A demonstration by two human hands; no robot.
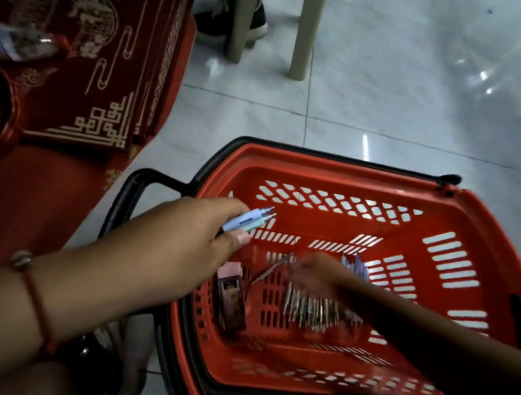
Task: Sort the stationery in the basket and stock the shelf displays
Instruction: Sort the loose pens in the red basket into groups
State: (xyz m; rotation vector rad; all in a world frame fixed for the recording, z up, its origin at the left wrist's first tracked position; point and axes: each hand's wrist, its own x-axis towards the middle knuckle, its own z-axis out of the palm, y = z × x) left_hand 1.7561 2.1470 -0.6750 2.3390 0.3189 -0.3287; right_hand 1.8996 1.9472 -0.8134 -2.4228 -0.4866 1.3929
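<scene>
While left hand [192, 241] grips pens [249, 221], basket [348, 179] holds pens — boxes.

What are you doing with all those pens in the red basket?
A person is sorting stationery. The left hand holds a few pens over the edge of the basket, which sits on the floor. The right hand reaches down inside, above a loose pile of pens; it is blurred, so its grip is unclear. A small box lies in the basket's left corner.
</scene>
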